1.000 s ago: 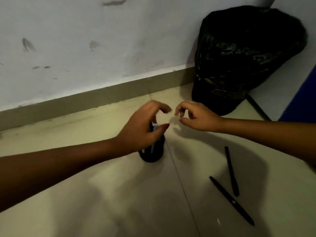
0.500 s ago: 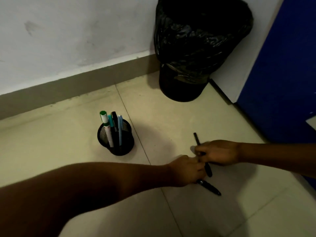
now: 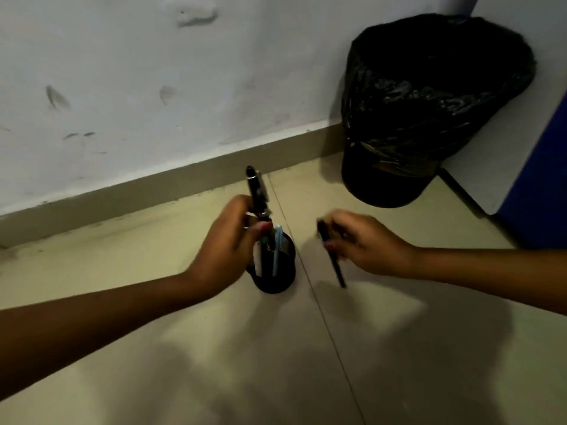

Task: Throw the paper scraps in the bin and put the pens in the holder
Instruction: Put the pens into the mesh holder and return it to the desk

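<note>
A black mesh pen holder (image 3: pixel 277 273) stands on the tiled floor with a light blue pen (image 3: pixel 277 250) and others in it. My left hand (image 3: pixel 228 250) is right above the holder, gripping a black pen (image 3: pixel 257 191) upright over its opening. My right hand (image 3: pixel 365 245), just right of the holder, grips a second black pen (image 3: pixel 333 256) that slants down towards the floor. The bin (image 3: pixel 429 111), lined with a black bag, stands in the corner at the back right. No paper scraps are in sight.
A white wall with a grey skirting board (image 3: pixel 153 185) runs behind the holder. A blue panel (image 3: pixel 540 191) stands at the right edge, beside the bin. The floor is pale tile with a joint line running past the holder.
Both hands lifted the two black pens off the floor on the right and carried them left to the holder. The view swung back with them.
</note>
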The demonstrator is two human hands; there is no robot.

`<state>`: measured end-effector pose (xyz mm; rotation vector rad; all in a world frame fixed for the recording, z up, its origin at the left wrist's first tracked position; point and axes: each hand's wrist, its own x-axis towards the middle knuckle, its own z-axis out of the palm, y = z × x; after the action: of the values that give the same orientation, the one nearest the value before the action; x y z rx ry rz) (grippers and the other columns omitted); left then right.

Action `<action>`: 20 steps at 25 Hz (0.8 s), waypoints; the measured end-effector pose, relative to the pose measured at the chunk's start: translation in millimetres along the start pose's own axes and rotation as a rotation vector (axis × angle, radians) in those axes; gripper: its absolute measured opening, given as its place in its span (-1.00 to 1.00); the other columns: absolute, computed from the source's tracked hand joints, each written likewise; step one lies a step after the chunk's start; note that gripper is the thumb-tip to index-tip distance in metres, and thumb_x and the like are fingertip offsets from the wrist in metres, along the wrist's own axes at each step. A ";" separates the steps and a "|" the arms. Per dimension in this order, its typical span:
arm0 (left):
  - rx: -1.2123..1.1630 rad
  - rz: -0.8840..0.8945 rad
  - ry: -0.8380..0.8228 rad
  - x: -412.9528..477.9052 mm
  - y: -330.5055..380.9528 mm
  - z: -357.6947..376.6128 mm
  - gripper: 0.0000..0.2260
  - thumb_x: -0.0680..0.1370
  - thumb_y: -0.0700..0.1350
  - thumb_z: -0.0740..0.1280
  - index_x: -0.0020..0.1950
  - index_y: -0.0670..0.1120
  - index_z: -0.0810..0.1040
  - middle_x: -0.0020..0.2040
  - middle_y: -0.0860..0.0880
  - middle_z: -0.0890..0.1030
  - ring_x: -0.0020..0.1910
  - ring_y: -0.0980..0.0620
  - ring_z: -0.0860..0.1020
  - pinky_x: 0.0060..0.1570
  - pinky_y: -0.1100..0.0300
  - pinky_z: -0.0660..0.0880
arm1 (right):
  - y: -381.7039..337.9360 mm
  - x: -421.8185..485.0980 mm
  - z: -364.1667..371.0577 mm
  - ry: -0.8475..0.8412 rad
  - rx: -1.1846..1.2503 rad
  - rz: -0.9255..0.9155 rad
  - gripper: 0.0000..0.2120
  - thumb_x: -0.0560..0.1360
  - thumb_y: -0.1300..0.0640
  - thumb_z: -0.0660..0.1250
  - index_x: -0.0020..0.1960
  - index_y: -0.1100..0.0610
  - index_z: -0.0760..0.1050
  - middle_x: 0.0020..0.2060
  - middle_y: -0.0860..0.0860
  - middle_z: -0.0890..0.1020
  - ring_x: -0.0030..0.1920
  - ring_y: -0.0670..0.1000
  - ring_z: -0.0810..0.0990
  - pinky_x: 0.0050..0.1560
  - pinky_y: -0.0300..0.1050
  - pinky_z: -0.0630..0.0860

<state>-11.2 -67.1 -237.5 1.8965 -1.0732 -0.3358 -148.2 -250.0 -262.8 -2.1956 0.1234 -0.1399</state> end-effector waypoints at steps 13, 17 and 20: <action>-0.010 -0.346 -0.067 -18.6 -88.7 -13.7 -0.61 0.36 -0.29 0.25 0.15 -0.01 0.38 0.16 -0.01 0.44 0.18 0.03 0.41 0.29 -0.07 0.33 | 19.7 57.4 17.2 -0.012 -0.100 0.111 -0.38 0.32 0.26 0.46 0.31 0.06 0.31 0.07 0.03 0.41 -0.16 -0.26 0.42 -0.25 -0.45 0.36; 0.472 -0.230 -0.398 -52.6 -136.2 15.9 -0.35 0.43 0.12 0.17 0.44 -0.10 0.07 0.46 -0.17 0.23 0.45 -0.23 0.13 0.41 -0.24 0.14 | 39.5 57.9 50.9 -0.395 0.130 0.172 0.01 0.21 0.18 0.58 0.42 -0.07 -0.01 0.38 -0.09 0.22 0.34 -0.13 0.23 0.19 -0.47 0.28; 0.668 -0.161 -0.355 -70.0 -146.8 40.9 -0.40 0.47 0.34 -0.21 0.44 0.14 -0.25 0.50 -0.02 -0.13 0.48 -0.08 -0.25 0.44 -0.13 -0.23 | 52.7 67.0 74.9 -0.384 0.285 0.119 -0.03 0.12 0.25 0.62 0.30 -0.15 0.11 0.19 -0.21 0.42 0.26 -0.14 0.40 0.27 -0.24 0.43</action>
<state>3.1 -3.7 -392.1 2.5941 -1.3876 -0.4561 -73.0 -230.5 -345.5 -1.8870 0.0158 0.3126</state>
